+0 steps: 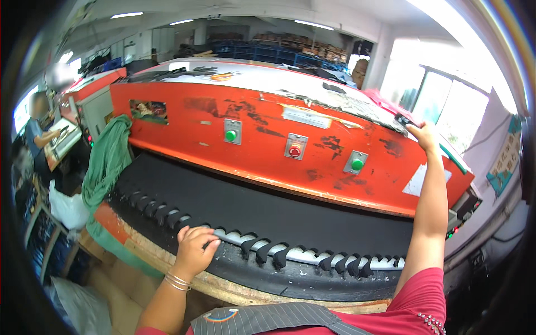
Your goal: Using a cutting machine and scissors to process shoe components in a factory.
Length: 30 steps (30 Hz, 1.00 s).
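A big orange machine [262, 139] fills the middle, with two green buttons and a red button [295, 149] on its front panel. Below it lies a black sheet of material [268, 212] with a row of cut-out shapes along its near edge over a white strip. My left hand [195, 248] rests on that near edge, fingers curled over the cut shapes. My right hand [427, 137] is raised to the machine's upper right corner and touches a small dark object [403, 120] there; whether it grips it is unclear.
A green cloth [109, 159] hangs at the machine's left end. Another person [39, 134] works at a second orange machine far left. A white bag [67, 209] sits below left. Windows are at the right, shelves at the back.
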Available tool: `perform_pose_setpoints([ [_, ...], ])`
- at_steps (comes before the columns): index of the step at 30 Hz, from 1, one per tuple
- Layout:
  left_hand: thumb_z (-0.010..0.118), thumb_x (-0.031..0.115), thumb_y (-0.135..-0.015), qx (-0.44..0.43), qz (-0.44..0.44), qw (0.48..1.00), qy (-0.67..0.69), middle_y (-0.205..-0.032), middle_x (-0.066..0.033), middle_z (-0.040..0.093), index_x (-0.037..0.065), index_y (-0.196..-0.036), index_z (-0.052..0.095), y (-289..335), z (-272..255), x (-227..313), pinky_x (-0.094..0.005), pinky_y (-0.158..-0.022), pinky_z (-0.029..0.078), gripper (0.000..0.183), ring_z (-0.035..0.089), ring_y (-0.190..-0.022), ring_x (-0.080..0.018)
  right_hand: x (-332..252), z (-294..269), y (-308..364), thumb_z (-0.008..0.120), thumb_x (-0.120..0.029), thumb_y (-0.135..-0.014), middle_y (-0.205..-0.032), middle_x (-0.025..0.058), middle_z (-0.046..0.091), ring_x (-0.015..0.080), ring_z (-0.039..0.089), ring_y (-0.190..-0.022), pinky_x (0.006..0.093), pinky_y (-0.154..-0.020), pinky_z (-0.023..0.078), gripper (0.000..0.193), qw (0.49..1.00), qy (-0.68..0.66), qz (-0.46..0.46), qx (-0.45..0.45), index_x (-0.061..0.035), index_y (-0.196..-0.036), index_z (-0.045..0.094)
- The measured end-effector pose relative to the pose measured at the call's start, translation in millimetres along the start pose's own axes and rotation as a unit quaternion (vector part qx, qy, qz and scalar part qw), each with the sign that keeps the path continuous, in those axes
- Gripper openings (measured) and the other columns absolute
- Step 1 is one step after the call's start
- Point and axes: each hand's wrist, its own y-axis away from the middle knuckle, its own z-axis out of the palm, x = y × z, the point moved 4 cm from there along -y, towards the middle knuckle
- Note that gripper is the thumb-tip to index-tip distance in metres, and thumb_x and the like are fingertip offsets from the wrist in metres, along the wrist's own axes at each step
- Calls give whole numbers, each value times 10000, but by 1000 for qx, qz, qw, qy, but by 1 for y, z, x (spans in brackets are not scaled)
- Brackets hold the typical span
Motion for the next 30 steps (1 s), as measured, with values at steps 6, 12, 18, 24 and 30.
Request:
perform_pose_setpoints([
  [6, 680, 325, -748, 3, 90, 996, -13, -1202, -118, 536, 51, -1137, 568, -29, -20, 56, -462, -1037, 221, 489, 469, -1169, -265, -123, -43, 108, 768, -234, -653, -749, 54, 563, 154, 544, -683, 297, -617, 452, 413, 967, -131, -219, 27, -7, -935, 568],
  [12, 626, 638, -689, -14, 152, 987, -42, -1395, -219, 315, -63, -1361, 281, -32, -37, 87, -509, -1078, 81, 1031, 234, -1336, -355, -250, -22, 250, 779, -233, -652, -858, 97, 580, 270, 579, -814, 351, -667, 497, 397, 800, -104, -521, -277, -55, -935, 562],
  [18, 772, 465, -657, -6, 181, 970, 161, -1064, -159, 555, 14, -1211, 425, 15, -27, 73, -432, -908, 402, 794, 541, -1031, -321, -316, 25, 332, 707, -285, -744, -906, 132, 560, 305, 562, -904, 391, -709, 495, 400, 583, -156, -658, -451, -35, -1004, 533],
  [24, 743, 406, -739, 19, -105, 958, 266, -870, -81, 598, 13, -1107, 472, 79, -27, 21, -295, -702, 482, 603, 595, -764, -168, -362, 96, 170, 726, -352, -722, -1171, 145, 541, 281, 512, -1097, 382, -922, 422, 572, 835, -169, -499, -158, -89, -1192, 532],
  [30, 675, 430, -804, 184, -272, 855, 400, -801, 15, 531, 31, -1019, 517, 146, -59, -21, -228, -588, 426, 479, 478, -663, -60, -299, 188, 12, 623, -654, -682, -1373, 197, 400, 329, 382, -1276, 400, -1046, 318, 980, 972, 118, -137, -147, -62, -1396, 307],
])
